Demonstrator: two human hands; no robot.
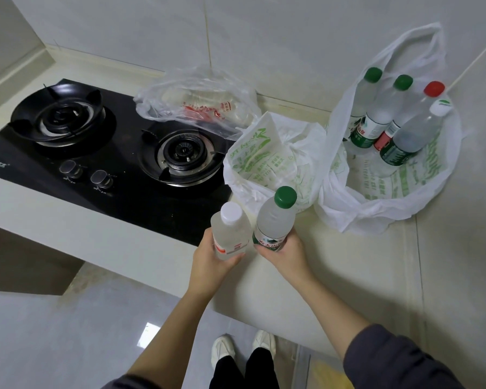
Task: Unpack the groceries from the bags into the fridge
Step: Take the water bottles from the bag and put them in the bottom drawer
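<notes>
My left hand (212, 261) grips a clear water bottle with a white cap (230, 227) by its lower half. Beside it my right hand (285, 252) grips a green-capped water bottle (277, 220) the same way; the two bottles almost touch above the counter's front edge. Behind them a white bag with green print (270, 161) lies crumpled and slack. To the right a second white bag (421, 178) stands open with several bottles (399, 122) inside, capped green, red and white. A clear bag (197, 105) lies by the stove. No fridge is in view.
A black two-burner gas hob (96, 153) fills the left of the pale counter (362, 276), with the clear bag overlapping its back right corner. Tiled wall runs behind. My feet in white shoes (244, 349) stand on the glossy floor below.
</notes>
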